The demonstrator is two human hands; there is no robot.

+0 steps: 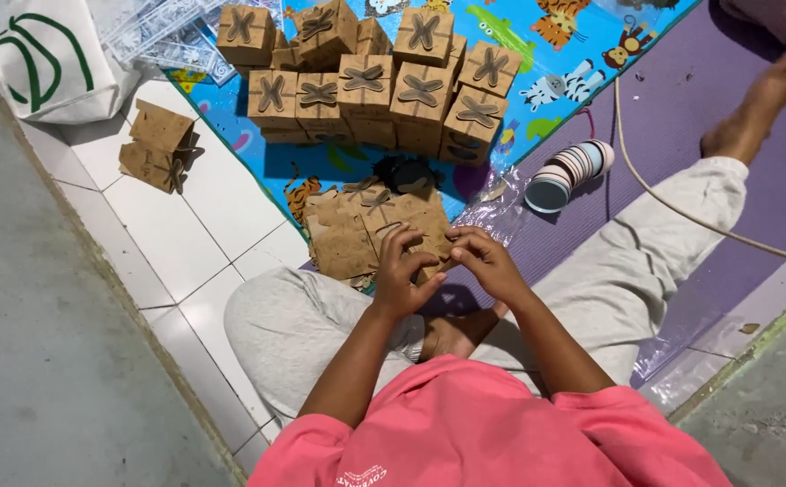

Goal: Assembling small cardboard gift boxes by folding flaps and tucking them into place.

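Observation:
I sit cross-legged on the floor in grey trousers and a pink shirt. My left hand (400, 273) and my right hand (486, 262) both grip a flat brown cardboard box blank (429, 236) between them, fingers curled over its edge. Just beyond lies a pile of flat brown blanks (348, 236). Further away, several folded brown boxes with butterfly-shaped tops (370, 77) stand stacked on a blue animal-print mat (537, 54).
Two more folded boxes (159, 144) lie on the white tiles at left, near a white bag with green print (50, 59). A row of tape rolls (569, 171) lies on the purple mat (708, 90). A beige cord (681, 212) crosses my right leg.

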